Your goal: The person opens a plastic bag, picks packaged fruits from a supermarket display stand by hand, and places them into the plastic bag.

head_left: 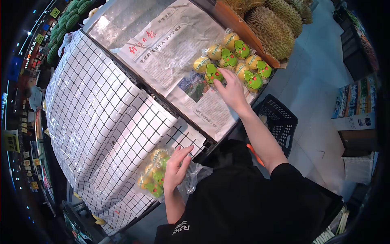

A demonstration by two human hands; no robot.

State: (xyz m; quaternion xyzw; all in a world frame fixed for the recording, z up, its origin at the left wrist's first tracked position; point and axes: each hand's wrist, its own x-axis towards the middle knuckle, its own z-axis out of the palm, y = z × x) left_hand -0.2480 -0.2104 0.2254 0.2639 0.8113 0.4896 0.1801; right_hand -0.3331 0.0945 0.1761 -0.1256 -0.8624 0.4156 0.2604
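My right hand (pixel 233 91) reaches over the newspaper-covered counter, its fingertips on a clear bag of yellow fruit (pixel 200 64) printed with a green cartoon figure. The thumb and forefinger are apart. Beside it lie several more bagged yellow fruits (pixel 252 62) with the same print. My left hand (pixel 176 168) is at the near edge of the checked cloth, touching another clear bag of yellow fruit (pixel 149 179). Its visible fingers are stretched out, with the palm side hidden. Loose clear plastic (pixel 193 181) shows to the right of this hand.
Newspaper (pixel 162 61) covers the counter. A black-and-white checked cloth (pixel 93 93) drapes over an uneven surface on the left. Durians (pixel 270 34) sit in a cardboard box (pixel 254 36) at the far right. A black basket (pixel 280 122) stands below the counter's right edge.
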